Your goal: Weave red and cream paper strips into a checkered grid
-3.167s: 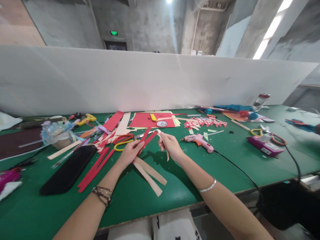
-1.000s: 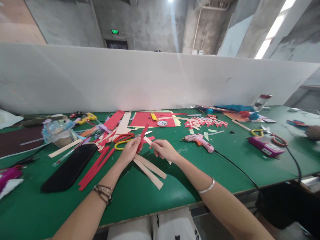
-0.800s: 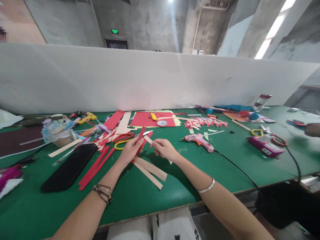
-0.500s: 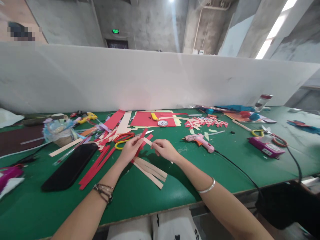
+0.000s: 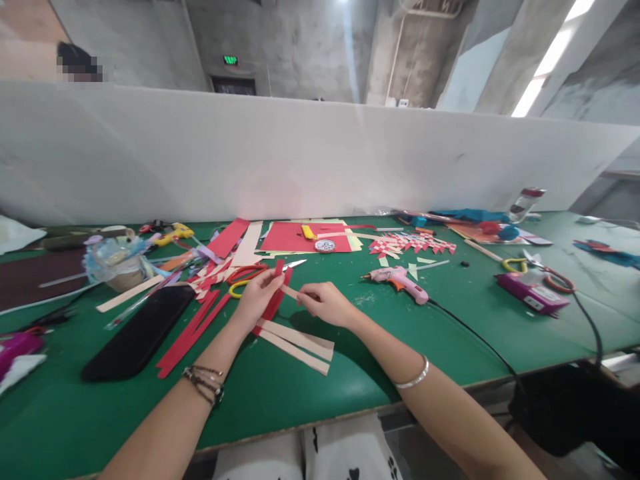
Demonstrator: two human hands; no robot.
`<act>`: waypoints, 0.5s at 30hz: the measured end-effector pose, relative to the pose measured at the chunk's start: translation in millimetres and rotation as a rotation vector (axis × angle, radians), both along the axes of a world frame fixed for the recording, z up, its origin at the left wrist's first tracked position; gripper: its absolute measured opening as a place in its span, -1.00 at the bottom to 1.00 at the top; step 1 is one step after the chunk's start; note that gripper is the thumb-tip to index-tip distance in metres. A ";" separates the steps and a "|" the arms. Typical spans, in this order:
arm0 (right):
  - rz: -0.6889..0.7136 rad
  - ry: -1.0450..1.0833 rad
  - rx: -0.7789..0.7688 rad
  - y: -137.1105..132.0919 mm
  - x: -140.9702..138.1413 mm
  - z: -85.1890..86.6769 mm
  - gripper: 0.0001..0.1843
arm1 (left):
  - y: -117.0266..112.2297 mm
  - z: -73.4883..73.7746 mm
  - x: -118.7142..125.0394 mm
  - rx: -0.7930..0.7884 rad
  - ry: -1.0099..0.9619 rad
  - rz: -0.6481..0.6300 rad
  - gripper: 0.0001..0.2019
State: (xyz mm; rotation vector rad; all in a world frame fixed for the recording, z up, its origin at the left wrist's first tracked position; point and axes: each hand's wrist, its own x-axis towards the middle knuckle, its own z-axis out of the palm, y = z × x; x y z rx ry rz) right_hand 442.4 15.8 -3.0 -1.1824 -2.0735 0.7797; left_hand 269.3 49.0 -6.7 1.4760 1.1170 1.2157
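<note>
My left hand [image 5: 257, 298] pinches a bundle of red paper strips [image 5: 274, 300] joined with tan strips [image 5: 296, 343] whose free ends trail onto the green table [image 5: 260, 393]. My right hand [image 5: 326, 303] pinches one narrow tan strip [image 5: 289, 292] and holds it across the red ones, right beside my left fingers. Both hands hover just above the table near its middle.
Red and yellow scissors [image 5: 247, 278] lie behind my left hand. A pink glue gun [image 5: 400, 280] with a black cord lies to the right. A black case [image 5: 133, 331], loose red strips [image 5: 187, 333], red paper sheets [image 5: 295, 238] and woven paper pieces [image 5: 410, 245] lie around. A purple box [image 5: 533, 291] is at far right.
My hands have lowered and moved slightly left. The tan strip in my right hand now lies lower across the red strips, and the trailing tan ends have swung flatter on the table.
</note>
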 end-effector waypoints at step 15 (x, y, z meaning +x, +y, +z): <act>-0.012 0.019 -0.087 1.5 -2.6 -3.9 -0.75 | 2.0 -3.7 2.2 0.007 -0.082 0.022 -0.60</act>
